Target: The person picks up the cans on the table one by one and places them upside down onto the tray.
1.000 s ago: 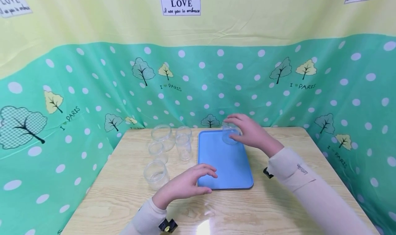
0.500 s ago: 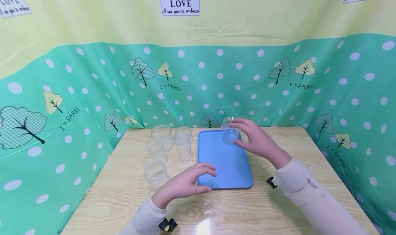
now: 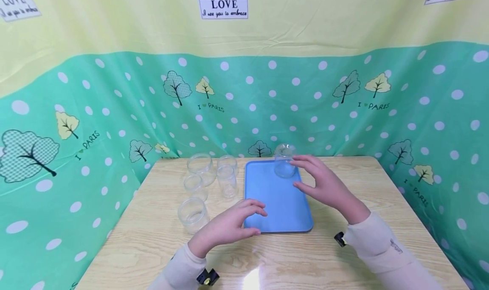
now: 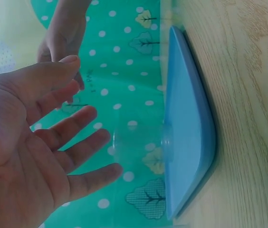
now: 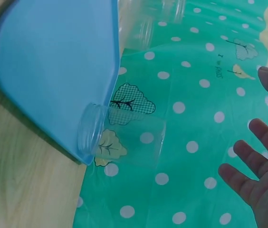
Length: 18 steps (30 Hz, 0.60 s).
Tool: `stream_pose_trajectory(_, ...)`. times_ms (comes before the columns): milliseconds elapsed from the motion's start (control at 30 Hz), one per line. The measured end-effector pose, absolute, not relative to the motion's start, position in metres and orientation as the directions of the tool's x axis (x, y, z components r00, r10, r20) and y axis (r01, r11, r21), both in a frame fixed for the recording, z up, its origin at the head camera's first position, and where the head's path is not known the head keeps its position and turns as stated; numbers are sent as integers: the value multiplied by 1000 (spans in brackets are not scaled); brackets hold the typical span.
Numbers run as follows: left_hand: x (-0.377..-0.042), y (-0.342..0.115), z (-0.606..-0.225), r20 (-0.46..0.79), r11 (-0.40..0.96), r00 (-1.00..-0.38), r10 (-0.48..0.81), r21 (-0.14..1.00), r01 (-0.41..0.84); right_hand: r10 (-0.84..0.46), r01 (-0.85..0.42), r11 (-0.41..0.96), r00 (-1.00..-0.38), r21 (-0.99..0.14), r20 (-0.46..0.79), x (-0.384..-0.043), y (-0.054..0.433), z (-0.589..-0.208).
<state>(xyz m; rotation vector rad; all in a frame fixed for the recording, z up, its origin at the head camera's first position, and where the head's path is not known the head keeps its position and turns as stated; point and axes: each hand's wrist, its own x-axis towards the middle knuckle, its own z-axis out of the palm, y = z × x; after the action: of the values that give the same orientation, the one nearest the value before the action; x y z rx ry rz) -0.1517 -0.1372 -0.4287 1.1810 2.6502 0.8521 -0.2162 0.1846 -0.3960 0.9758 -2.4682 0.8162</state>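
Note:
A clear plastic jar [image 3: 284,166] stands on the far right corner of the blue tray [image 3: 276,205]. In the right wrist view this jar [image 5: 133,138] has its ringed, neck-like end down on the tray. My right hand [image 3: 326,187] is just right of the jar, its fingers spread and apart from it, holding nothing. Over the tray's near left corner hovers my left hand [image 3: 231,224], fingers loosely bent with nothing in them. In the left wrist view the left palm [image 4: 29,147] and fingers show, and the jar [image 4: 141,142] looks faint.
Several clear jars stand on the wooden table [image 3: 282,260] left of the tray: a wide jar [image 3: 201,169], a tall narrow jar [image 3: 228,183], a small jar [image 3: 195,189] and a near jar [image 3: 193,217]. A patterned curtain [image 3: 305,90] hangs behind the table and along both sides.
My right hand has let go of the jar and drawn back to the right and nearer. The jar stays on the tray's far right corner. My left hand has hardly moved.

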Motion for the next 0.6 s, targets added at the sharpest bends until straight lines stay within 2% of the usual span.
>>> stream_pose_trajectory(600,-152,-137,-430,110,542,-694,711,542,642,-486,-713,585,-690,-386,536,-184,191,-413)
